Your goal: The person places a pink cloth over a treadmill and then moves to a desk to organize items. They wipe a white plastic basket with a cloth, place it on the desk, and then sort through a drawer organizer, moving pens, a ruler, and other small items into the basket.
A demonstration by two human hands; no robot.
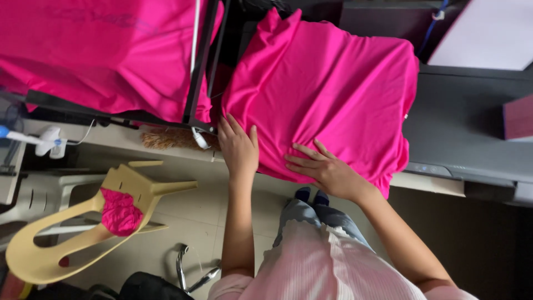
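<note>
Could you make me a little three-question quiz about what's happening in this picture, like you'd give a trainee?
1. True or false: both hands lie flat on the bright pink garment.
2. What lies in the seat of the tipped-over yellow plastic chair? A) a crumpled pink cloth B) a brush C) a white cup
3. Which hand is nearer the garment's left edge?

Key:
1. True: left hand and right hand both press on it, fingers spread.
2. A, a crumpled pink cloth.
3. The left hand.
</note>
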